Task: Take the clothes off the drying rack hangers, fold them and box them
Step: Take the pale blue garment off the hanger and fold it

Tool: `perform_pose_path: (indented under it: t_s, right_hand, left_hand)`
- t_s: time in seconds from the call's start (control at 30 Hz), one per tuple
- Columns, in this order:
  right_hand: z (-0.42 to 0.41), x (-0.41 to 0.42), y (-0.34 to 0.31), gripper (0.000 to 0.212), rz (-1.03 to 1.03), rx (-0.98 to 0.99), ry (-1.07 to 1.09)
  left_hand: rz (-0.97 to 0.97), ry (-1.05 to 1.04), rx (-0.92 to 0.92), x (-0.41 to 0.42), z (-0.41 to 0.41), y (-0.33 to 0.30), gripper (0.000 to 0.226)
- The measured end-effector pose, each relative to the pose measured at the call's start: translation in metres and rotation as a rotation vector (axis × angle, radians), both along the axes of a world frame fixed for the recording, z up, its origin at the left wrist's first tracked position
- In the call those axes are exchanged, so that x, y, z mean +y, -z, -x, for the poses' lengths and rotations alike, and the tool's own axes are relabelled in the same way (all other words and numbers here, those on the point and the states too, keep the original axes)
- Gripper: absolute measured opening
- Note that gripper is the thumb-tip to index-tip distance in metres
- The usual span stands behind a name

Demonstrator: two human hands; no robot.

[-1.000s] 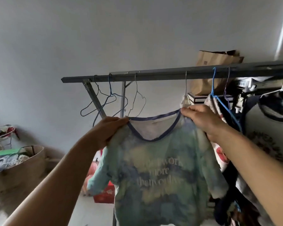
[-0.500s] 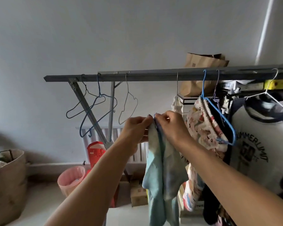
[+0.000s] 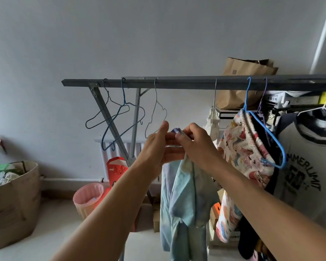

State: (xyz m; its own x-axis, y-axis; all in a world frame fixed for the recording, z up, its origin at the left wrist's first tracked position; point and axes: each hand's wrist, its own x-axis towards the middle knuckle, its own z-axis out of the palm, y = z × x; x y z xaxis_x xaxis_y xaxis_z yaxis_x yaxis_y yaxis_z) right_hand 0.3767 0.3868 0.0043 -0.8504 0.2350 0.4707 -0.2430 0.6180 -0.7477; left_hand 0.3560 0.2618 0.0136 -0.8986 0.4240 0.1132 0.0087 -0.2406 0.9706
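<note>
Grey rack rail (image 3: 177, 84): 3 bare hangers (image 3: 120, 117) left; patterned garment (image 3: 243, 147), printed shirt (image 3: 309, 166) right.

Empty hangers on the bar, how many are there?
3, all at the bar's left end: a dark wire hanger, a blue hanger beside it, and a silver hanger nearest the hands. More may hide among the clothes.

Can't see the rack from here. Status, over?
Right hand pinches tie-dye shirt at collar; left hand flat against it. Shirt off hanger, folded lengthwise, hanging. Nothing obstructing.
</note>
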Motion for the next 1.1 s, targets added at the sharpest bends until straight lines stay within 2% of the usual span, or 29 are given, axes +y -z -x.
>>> perform_pose_path:
  t_s: [0.13, 0.2, 0.27, 0.3, 0.33, 0.4, 0.47, 0.53, 0.67, 0.77, 0.87, 1.0, 1.1]
  right_hand:
    - [0.001, -0.001, 0.002, 0.026, -0.079, -0.009, 0.004]
    - [0.002, 0.001, 0.001, 0.023, -0.078, -0.011, -0.032]
    - [0.003, 0.005, -0.002, 0.014, -0.025, 0.014, -0.068]
    - [0.003, 0.007, -0.005, 0.012, 0.007, 0.018, -0.097]
    - [0.002, 0.008, -0.008, 0.012, 0.035, 0.005, -0.147]
    - [-0.002, 0.01, -0.014, 0.013, 0.059, -0.038, -0.28]
    - [-0.006, 0.013, -0.019, 0.012, 0.061, -0.056, -0.36]
    - [-0.009, 0.015, -0.023, 0.012, 0.1, -0.034, -0.364]
    - [-0.012, 0.022, -0.019, 0.008, 0.075, -0.017, -0.301]
    - [-0.014, 0.025, -0.009, 0.016, -0.032, -0.056, -0.26]
    - [-0.016, 0.025, 0.003, 0.026, -0.051, -0.095, -0.214]
    - [-0.02, 0.021, 0.021, 0.018, -0.023, -0.237, -0.294]
    - [-0.018, 0.018, 0.033, 0.027, -0.051, -0.28, -0.323]
  left_hand:
    - [-0.03, 0.024, -0.017, -0.006, -0.001, 0.001, 0.05]
    - [0.01, 0.021, 0.019, -0.011, -0.001, 0.002, 0.038]
    - [0.201, -0.116, 0.253, -0.018, 0.007, 0.006, 0.021]
    - [0.343, -0.235, 0.44, -0.022, 0.013, 0.006, 0.023]
    - [0.476, -0.322, 0.614, -0.026, 0.019, 0.006, 0.037]
    - [0.648, -0.254, 0.81, -0.031, 0.03, 0.0, 0.062]
    - [0.663, -0.095, 0.808, -0.034, 0.033, -0.009, 0.048]
    - [0.591, -0.023, 0.723, -0.033, 0.032, -0.017, 0.038]
    - [0.587, -0.109, 0.813, -0.025, 0.029, -0.023, 0.023]
    - [0.626, -0.086, 0.826, -0.025, 0.026, -0.03, 0.022]
    - [0.676, -0.071, 0.842, -0.029, 0.025, -0.041, 0.026]
    - [0.666, -0.119, 0.83, -0.038, 0.021, -0.053, 0.03]
    - [0.645, -0.176, 0.805, -0.047, 0.021, -0.056, 0.033]
